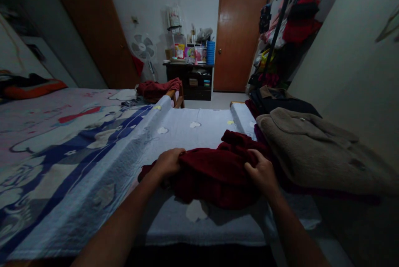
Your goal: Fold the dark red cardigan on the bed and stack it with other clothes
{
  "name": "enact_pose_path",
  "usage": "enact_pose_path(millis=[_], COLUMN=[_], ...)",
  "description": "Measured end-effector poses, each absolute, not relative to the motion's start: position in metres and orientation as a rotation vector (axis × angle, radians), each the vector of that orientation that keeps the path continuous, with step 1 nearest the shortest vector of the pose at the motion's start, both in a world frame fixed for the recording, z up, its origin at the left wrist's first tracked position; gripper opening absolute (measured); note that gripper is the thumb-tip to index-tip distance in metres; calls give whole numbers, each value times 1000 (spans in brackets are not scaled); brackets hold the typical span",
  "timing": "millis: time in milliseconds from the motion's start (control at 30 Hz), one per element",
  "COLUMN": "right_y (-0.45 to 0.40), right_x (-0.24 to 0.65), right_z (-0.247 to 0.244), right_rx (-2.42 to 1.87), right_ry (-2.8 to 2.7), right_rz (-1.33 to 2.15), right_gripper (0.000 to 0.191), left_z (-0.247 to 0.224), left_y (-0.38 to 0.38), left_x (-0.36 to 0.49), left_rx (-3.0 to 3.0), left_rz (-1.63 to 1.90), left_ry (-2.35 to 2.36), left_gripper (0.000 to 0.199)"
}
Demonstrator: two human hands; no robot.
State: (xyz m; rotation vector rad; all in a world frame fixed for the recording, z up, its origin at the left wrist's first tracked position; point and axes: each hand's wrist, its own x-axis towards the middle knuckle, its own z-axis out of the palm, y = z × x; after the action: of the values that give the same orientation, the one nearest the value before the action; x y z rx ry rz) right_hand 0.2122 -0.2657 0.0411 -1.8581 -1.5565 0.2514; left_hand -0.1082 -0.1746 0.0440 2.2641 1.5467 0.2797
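A dark red garment (215,171) lies bunched up on a pale blue cover (196,117) with cloud shapes. My left hand (170,162) grips its left part, the fingers hidden in the cloth. On the garment's right side my right hand (261,171) pinches the fabric between thumb and fingers. One fold of the cloth stands up at the back, near the right hand. What kind of garment it is cannot be made out.
A folded grey-brown coat (318,146) and dark clothes (283,99) are piled at the right. To the left is a bed with a patterned sheet (77,142). Reddish cloth (158,88) hangs over a wooden post. A fan (143,47), cabinet (187,80) and door (233,34) stand behind.
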Motion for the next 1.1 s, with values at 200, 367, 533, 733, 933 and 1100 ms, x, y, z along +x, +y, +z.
enact_pose_path(millis=[200,367,533,733,933,1100], right_y=[-310,-331,-339,-328,-310,-273], right_x=[219,230,222,205,196,203], right_z=[17,2,1,-1,12,40], right_rx=[-1873,-2039,-2207,-2190,-1877,-1534], right_ry=[-1459,-1544,-1549,-1559,-1626,-1400], right_rz=[230,13,135,205,345,529], right_gripper=[41,47,69,69,40,33], left_z=[69,111,87,27,36,72], left_y=[-163,-142,-120,-118,-118,-99], left_x=[-126,-109,-31,31,29,-2], left_rx=[2205,1889,2004,2330,2358,2035], left_rz=[225,427,316,-183,-43,517], left_ry=[1282,975,1054,1040,1000,990], left_gripper=[49,71,67,72,20,29])
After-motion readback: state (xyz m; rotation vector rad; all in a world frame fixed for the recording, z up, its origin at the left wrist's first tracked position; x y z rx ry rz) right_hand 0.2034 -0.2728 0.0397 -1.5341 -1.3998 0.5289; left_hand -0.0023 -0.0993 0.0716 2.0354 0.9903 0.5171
